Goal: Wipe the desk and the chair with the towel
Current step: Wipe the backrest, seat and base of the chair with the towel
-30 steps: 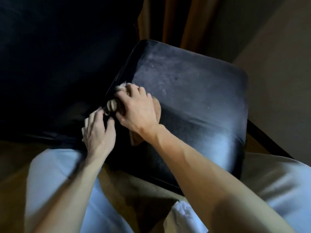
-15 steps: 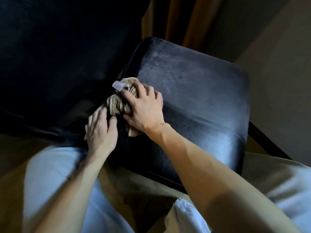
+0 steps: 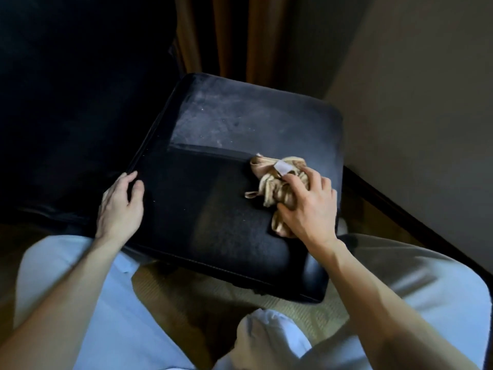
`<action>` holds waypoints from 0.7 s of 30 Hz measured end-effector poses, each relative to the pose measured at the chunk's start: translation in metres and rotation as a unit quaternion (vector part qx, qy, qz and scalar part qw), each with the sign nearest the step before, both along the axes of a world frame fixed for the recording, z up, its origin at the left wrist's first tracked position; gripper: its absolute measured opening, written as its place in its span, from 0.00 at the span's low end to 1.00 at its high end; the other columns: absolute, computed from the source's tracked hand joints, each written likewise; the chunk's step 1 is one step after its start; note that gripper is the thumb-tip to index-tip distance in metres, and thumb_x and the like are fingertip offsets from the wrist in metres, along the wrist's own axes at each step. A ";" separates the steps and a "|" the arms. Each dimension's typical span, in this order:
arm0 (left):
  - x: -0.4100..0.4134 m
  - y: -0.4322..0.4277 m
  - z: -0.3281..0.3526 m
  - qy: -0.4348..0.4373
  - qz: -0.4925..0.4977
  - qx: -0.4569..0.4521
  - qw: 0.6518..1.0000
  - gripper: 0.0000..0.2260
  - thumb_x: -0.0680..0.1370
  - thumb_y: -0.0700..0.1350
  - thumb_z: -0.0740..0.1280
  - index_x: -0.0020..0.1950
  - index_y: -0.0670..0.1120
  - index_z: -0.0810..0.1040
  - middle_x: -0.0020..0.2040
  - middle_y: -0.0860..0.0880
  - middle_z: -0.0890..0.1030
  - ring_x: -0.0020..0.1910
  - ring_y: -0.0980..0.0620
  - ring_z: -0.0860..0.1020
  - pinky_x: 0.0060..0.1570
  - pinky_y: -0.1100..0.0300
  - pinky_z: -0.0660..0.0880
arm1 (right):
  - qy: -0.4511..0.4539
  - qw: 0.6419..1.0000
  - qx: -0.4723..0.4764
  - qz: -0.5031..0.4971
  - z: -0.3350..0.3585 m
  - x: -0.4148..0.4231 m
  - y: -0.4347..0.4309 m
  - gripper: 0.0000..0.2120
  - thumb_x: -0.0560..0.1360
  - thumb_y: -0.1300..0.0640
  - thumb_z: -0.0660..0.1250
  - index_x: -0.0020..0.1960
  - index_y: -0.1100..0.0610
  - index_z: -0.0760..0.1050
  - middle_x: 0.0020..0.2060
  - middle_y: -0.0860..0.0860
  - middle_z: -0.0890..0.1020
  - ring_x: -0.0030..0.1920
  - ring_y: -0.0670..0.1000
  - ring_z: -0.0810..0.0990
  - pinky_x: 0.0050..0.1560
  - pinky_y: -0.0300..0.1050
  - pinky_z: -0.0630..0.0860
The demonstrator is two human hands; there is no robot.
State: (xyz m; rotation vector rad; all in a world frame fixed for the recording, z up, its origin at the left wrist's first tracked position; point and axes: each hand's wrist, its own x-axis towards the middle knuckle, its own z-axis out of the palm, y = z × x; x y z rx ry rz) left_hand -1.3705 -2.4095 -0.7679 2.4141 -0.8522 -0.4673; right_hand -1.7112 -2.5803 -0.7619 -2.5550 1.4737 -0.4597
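Note:
A black padded chair seat [image 3: 213, 209] fills the middle of the head view. Its far half is grey with dust and its near half is dark, with a straight line between them. A crumpled beige towel [image 3: 274, 180] with a white label lies on the seat's right side. My right hand [image 3: 306, 206] presses down on the towel, fingers closed over it. My left hand [image 3: 120, 204] rests on the seat's left edge, fingers curled around that edge.
The dark chair back [image 3: 66, 102] rises at the left. An orange-brown curtain [image 3: 240, 36] hangs behind the seat, and a pale wall [image 3: 426, 102] with a dark baseboard runs along the right. My light trousers [image 3: 93, 316] and a woven floor mat [image 3: 293, 308] are below.
My right hand has swept the towel from the seat's left edge across to its right side, leaving a dark band behind it. My left hand stayed at the left edge.

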 end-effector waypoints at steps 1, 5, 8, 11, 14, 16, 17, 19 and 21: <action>0.000 0.001 0.001 0.004 -0.003 0.005 1.000 0.20 0.86 0.52 0.58 0.77 0.47 0.71 0.79 0.42 0.68 0.79 0.43 0.64 0.79 0.49 0.58 | -0.014 1.000 0.009 -0.019 -0.002 -0.013 0.001 0.30 0.65 0.47 0.73 0.67 0.46 0.76 0.66 0.56 0.75 0.59 0.64 0.73 0.53 0.58 0.73; 0.001 0.002 0.004 0.026 0.001 0.024 0.999 0.22 0.86 0.56 0.57 0.79 0.50 0.69 0.79 0.44 0.67 0.79 0.43 0.63 0.79 0.46 0.58 | -0.085 0.988 0.058 -0.111 -0.013 -0.062 0.008 0.30 0.66 0.47 0.74 0.68 0.46 0.75 0.66 0.57 0.74 0.58 0.65 0.74 0.56 0.60 0.75; -0.002 0.000 0.002 0.044 0.011 0.026 0.999 0.24 0.85 0.59 0.56 0.80 0.51 0.66 0.80 0.44 0.66 0.79 0.42 0.63 0.78 0.43 0.59 | -0.158 0.962 0.130 -0.182 -0.026 -0.092 0.015 0.28 0.69 0.51 0.76 0.68 0.46 0.74 0.65 0.57 0.74 0.60 0.63 0.76 0.61 0.58 0.75; -0.006 0.000 -0.001 0.041 0.005 0.018 0.999 0.24 0.86 0.57 0.57 0.80 0.50 0.65 0.81 0.44 0.63 0.80 0.44 0.60 0.80 0.45 0.56 | -0.250 0.900 0.230 -0.272 -0.035 -0.104 0.016 0.25 0.69 0.47 0.73 0.65 0.44 0.74 0.61 0.54 0.77 0.59 0.57 0.79 0.64 0.55 0.75; -0.006 -0.001 0.000 0.043 0.006 0.016 0.999 0.25 0.86 0.56 0.56 0.82 0.48 0.63 0.83 0.45 0.60 0.82 0.46 0.57 0.81 0.48 0.53 | -0.291 0.858 0.269 -0.326 -0.036 -0.104 0.015 0.29 0.65 0.41 0.69 0.66 0.46 0.74 0.58 0.54 0.81 0.58 0.58 0.81 0.64 0.57 0.76; -0.010 -0.003 0.001 0.027 0.010 0.019 0.999 0.27 0.86 0.58 0.55 0.82 0.48 0.62 0.83 0.44 0.59 0.82 0.46 0.56 0.81 0.48 0.52 | -0.282 0.872 0.234 -0.325 -0.022 -0.093 0.018 0.27 0.68 0.47 0.73 0.67 0.47 0.74 0.61 0.55 0.78 0.60 0.59 0.79 0.66 0.52 0.73; -0.013 -0.004 0.001 0.023 0.015 0.022 0.999 0.27 0.86 0.59 0.55 0.82 0.48 0.62 0.83 0.45 0.58 0.82 0.46 0.56 0.81 0.48 0.51 | -0.290 0.883 0.209 -0.306 -0.012 -0.084 0.019 0.27 0.70 0.52 0.74 0.68 0.47 0.75 0.62 0.54 0.76 0.62 0.57 0.78 0.66 0.49 0.71; -0.017 -0.007 0.002 0.030 0.052 0.014 0.998 0.27 0.85 0.61 0.54 0.81 0.51 0.64 0.82 0.47 0.62 0.81 0.45 0.59 0.80 0.48 0.53 | -0.317 0.911 0.155 -0.215 0.011 -0.060 0.018 0.27 0.69 0.56 0.75 0.67 0.49 0.76 0.63 0.52 0.75 0.63 0.53 0.77 0.67 0.45 0.70; -0.013 -0.009 0.011 0.084 0.125 -0.024 0.988 0.27 0.83 0.65 0.53 0.77 0.54 0.71 0.77 0.48 0.71 0.77 0.43 0.67 0.78 0.46 0.60 | -0.330 0.934 0.109 -0.081 0.033 -0.025 0.011 0.28 0.66 0.56 0.75 0.66 0.51 0.77 0.64 0.52 0.75 0.66 0.51 0.76 0.71 0.47 0.70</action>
